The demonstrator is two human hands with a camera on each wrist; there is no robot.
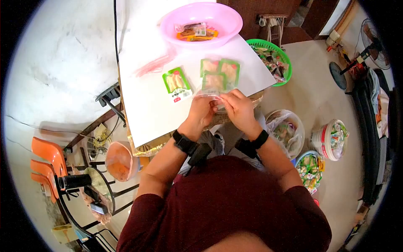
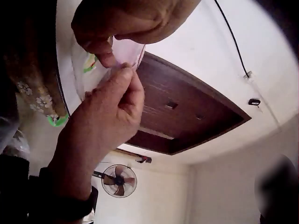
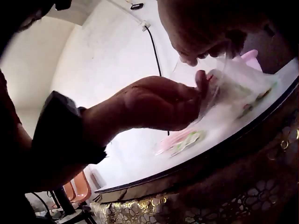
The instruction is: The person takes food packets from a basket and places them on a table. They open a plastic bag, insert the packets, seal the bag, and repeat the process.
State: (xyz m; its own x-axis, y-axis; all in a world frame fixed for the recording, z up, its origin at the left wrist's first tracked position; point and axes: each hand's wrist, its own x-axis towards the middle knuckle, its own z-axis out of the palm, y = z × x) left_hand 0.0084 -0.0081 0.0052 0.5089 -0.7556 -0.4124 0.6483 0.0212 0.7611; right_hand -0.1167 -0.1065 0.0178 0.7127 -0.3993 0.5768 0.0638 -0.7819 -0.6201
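At the table's near edge both hands pinch the mouth of a clear plastic bag [image 1: 210, 93] between thumbs and fingers. The left hand [image 1: 202, 111] grips its left side, and the right hand [image 1: 241, 110] its right side, close together. Red shows along the bag's edge by the fingertips. Several green-edged food packets [image 1: 215, 81] with pale contents lie under or inside the clear plastic on the tabletop. One similar packet [image 1: 176, 85] lies apart, left of the bag. In the right wrist view the bag [image 3: 224, 86] stretches from the fingers toward the table.
A pink basin [image 1: 168, 34] with packets stands at the back of the white table [image 1: 147, 113]. Thin pink plastic bags [image 1: 157, 64] lie on the left. A green basket [image 1: 288, 69], lined tub [image 1: 300, 130] and white bucket [image 1: 323, 140] stand on the floor at right.
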